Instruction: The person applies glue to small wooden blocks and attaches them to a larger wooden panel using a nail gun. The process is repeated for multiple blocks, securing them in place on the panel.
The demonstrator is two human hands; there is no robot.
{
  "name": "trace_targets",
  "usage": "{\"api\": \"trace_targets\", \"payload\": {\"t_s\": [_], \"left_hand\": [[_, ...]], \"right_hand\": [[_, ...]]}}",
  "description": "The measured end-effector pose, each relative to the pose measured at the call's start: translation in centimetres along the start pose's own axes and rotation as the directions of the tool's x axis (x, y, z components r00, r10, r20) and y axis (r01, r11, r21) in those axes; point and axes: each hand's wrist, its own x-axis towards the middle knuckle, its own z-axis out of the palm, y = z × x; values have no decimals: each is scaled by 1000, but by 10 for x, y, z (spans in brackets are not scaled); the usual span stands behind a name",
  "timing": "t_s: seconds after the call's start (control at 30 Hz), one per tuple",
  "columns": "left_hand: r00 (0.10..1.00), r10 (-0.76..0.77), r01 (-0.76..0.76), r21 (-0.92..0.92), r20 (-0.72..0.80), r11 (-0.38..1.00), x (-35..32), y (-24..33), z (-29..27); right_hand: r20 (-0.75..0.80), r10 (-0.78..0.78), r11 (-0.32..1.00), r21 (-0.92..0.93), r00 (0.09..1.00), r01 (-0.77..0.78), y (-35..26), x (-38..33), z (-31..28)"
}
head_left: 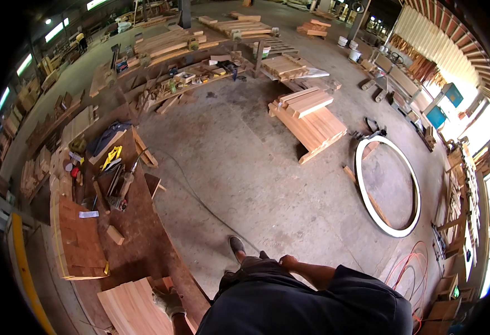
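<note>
My left hand, in a light work glove, rests on a pale wooden panel at the lower left, its fingers laid over the wood near a short wooden piece. The panel lies on the near end of a brown workbench. My right hand is bare and hangs in front of my dark trousers. Its fingers are curled in, and I see nothing in them. A loose wood block and a brown board lie on the bench beyond the panel.
Chisels and hand tools and yellow-handled clamps crowd the bench's far end. A dark hose crosses the concrete floor toward my shoes. Glued panels stand ahead. A large white ring and orange hose lie right.
</note>
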Motion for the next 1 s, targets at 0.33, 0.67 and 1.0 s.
{"api": "trace_targets", "payload": {"t_s": [0.33,0.67,1.0], "left_hand": [[996,3,2,-57,86,998,4,7,-9],[999,40,-36,-115,27,993,2,5,-5],[999,49,-51,-113,-24,992,-11,7,-11]], "right_hand": [[-16,-74,996,-49,997,73,-12,-2,-14],[-17,3,1000,-5,1000,-3,-8,-2,-10],[14,2,1000,-26,1000,-1,-13,-2,-16]]}}
